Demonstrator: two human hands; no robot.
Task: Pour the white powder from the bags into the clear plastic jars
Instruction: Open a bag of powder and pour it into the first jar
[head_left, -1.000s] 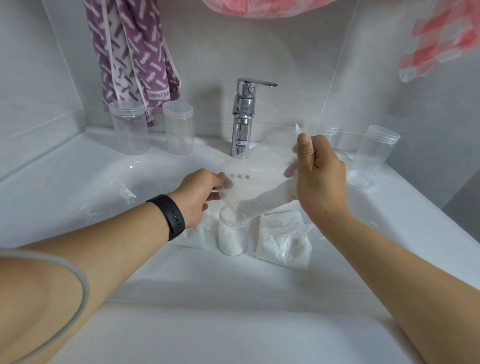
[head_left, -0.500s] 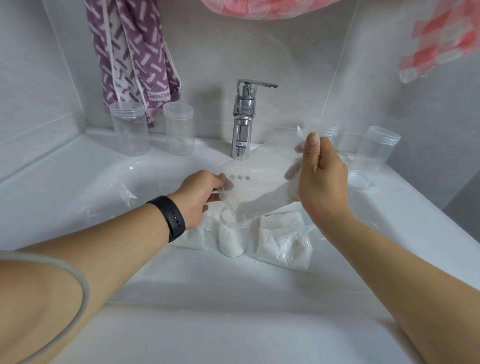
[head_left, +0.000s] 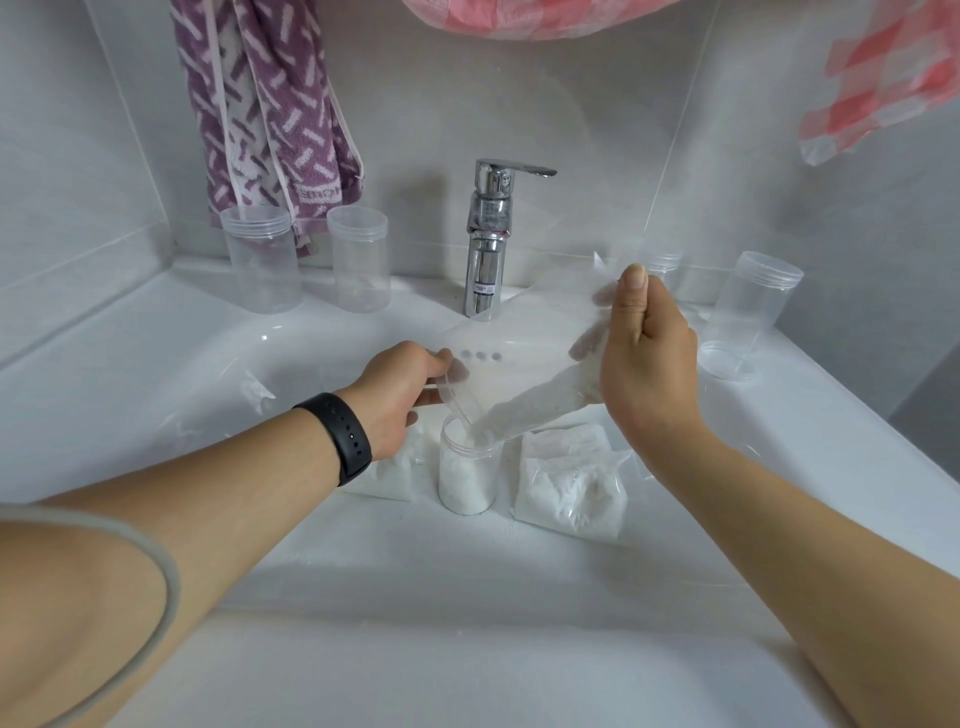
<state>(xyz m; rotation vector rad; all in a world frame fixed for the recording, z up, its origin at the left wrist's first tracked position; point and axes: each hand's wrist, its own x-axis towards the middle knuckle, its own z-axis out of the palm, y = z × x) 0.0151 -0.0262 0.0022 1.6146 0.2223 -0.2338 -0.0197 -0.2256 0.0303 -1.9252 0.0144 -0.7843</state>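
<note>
Jar (head_left: 466, 478) sits in the basin (head_left: 156, 395), mostly full of powder, full bags (head_left: 569, 486) either side. We tilt a bag (head_left: 524, 374) over its mouth: left hand (head_left: 402, 392) pinches the low corner, right hand (head_left: 647, 353) grips the raised end. Faucet (head_left: 488, 234) behind.

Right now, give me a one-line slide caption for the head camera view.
Both hands tilt a clear bag, pouring white powder into an open jar in the sink.

The tap (head_left: 488, 244) at 12 o'clock is shiny chrome metal. The sink (head_left: 156, 374) looks like glossy white ceramic. The jars (head_left: 260, 260) are clear smooth plastic; the towel (head_left: 270, 114) is rough cloth.
</note>
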